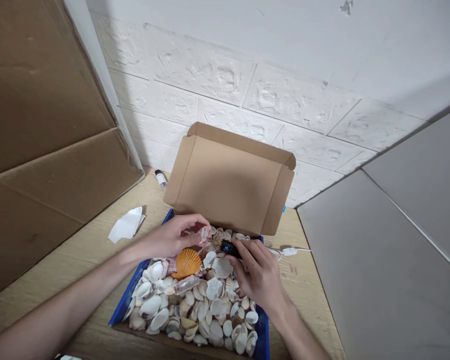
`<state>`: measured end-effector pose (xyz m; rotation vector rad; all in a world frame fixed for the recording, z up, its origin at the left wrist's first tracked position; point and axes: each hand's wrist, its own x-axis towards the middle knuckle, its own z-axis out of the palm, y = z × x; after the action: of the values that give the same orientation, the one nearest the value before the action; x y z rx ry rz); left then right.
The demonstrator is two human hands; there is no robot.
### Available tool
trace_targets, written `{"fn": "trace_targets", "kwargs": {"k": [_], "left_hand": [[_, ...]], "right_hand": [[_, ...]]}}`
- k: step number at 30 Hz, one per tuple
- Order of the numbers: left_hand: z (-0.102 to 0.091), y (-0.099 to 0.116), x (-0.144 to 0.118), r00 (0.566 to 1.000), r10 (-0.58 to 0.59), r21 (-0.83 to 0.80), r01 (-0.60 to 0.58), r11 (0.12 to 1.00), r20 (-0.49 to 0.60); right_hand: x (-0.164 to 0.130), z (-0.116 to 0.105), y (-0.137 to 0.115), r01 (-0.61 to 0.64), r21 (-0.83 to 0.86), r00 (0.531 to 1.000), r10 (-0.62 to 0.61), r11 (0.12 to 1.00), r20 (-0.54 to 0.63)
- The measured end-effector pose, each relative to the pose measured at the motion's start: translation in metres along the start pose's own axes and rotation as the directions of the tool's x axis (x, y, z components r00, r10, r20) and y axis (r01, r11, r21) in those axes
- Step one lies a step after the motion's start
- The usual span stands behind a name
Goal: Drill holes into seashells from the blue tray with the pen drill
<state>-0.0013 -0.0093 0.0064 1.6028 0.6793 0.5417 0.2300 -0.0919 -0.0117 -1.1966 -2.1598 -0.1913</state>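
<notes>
A blue box [124, 305] with a raised brown cardboard lid [228, 180] lies in front of me, full of several white and pale seashells [206, 305]. A big orange scallop shell [186, 263] lies near the box's far end. My left hand [174, 235] reaches over the shells and pinches a small pale pink shell [204, 233] at its fingertips. My right hand [258, 275] holds a small dark cap with a brush [229, 248], its tip toward that pink shell. A small clear glass bottle [187, 284] lies on its side among the shells.
The box sits on a light wooden table [78, 250]. A crumpled white tissue [126, 224] lies to the left. A small white vial [160, 178] stands by the wall. A white cable [289, 251] runs right of the box. Cardboard sheets [41, 125] lean at left; grey panels [378, 260] at right.
</notes>
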Motion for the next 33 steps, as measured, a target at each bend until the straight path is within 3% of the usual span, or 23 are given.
{"fn": "trace_targets", "kwargs": {"k": [12, 19, 33], "left_hand": [[0.0015, -0.0021, 0.0023, 0.997, -0.021, -0.08, 0.016, 0.997, -0.07], [0.003, 0.0004, 0.0022, 0.997, -0.065, -0.087, 0.061, 0.994, -0.04], [0.0067, 0.0046, 0.0019, 0.991, -0.132, -0.09, 0.129, 0.988, -0.029]], "right_hand": [[-0.0015, 0.0008, 0.0011, -0.088, -0.034, 0.996, 0.088, 0.996, 0.001], [-0.0004, 0.0024, 0.0021, -0.1, -0.081, 0.992, 0.093, 0.992, -0.084], [-0.0002, -0.001, 0.001, -0.011, -0.143, 0.993, -0.006, 0.99, -0.114]]}}
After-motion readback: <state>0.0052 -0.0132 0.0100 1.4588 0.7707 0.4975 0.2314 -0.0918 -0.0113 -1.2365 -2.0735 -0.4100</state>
